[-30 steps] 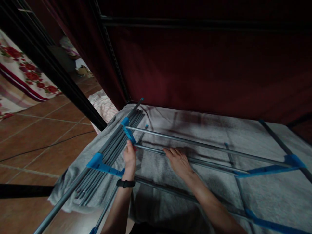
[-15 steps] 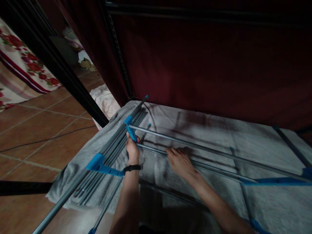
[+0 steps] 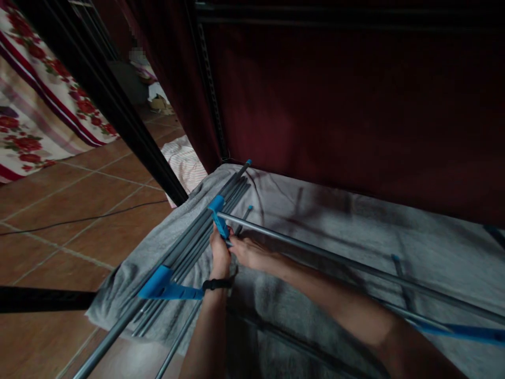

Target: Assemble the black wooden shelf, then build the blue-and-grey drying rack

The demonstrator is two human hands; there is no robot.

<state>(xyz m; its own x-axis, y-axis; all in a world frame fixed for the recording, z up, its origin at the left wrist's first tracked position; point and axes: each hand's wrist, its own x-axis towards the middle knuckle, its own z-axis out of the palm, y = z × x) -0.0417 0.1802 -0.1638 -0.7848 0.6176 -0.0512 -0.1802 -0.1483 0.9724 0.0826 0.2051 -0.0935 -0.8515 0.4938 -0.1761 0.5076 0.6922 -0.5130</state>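
My left hand, with a black band at its wrist, wraps around the lower end of a blue plastic bracket. Right beside it, my right hand has its fingers closed on a thin grey metal tube where it meets the bracket; my forearm hides most of that tube. A longer grey tube runs from the bracket's upper part to the right. A second blue bracket sits on the sloping side tube, nearer to me. Several loose grey tubes lie bundled under the frame.
A grey blanket covers the surface below the frame. Another blue bracket is at the right. Dark red cloth hangs behind. A black post slants along the left, with a tiled floor and a cable beyond.
My right hand has slid left along the lower tube to the bracket and now touches my left hand. My left hand stays on the bracket. The view has shifted slightly left.
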